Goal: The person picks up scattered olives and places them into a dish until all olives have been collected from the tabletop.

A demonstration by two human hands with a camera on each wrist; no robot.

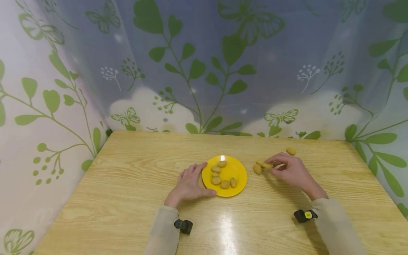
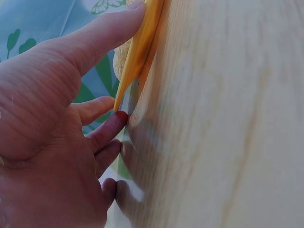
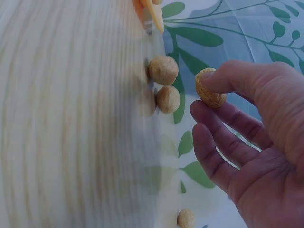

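Observation:
A yellow plate (image 1: 239,169) bears several unshelled peanuts (image 1: 225,184). My left hand (image 1: 188,185) is spread along the plate's left side, its thumb resting on the near rim and its index finger at the far-left edge. In the left wrist view the straight thumb (image 2: 107,33) lies over the rim. To the right of the plate, my right hand (image 1: 291,171) pinches a peanut (image 3: 209,90) between thumb and fingers. Two other peanuts (image 3: 164,70) lie close together on the table beside that hand.
One more peanut (image 1: 290,151) lies farther back, beyond my right hand. The wooden table (image 1: 127,170) runs back to a curtain (image 1: 204,85) printed with leaves and butterflies, and a similar curtain hangs at the left. Each wrist wears a small black camera (image 1: 183,226).

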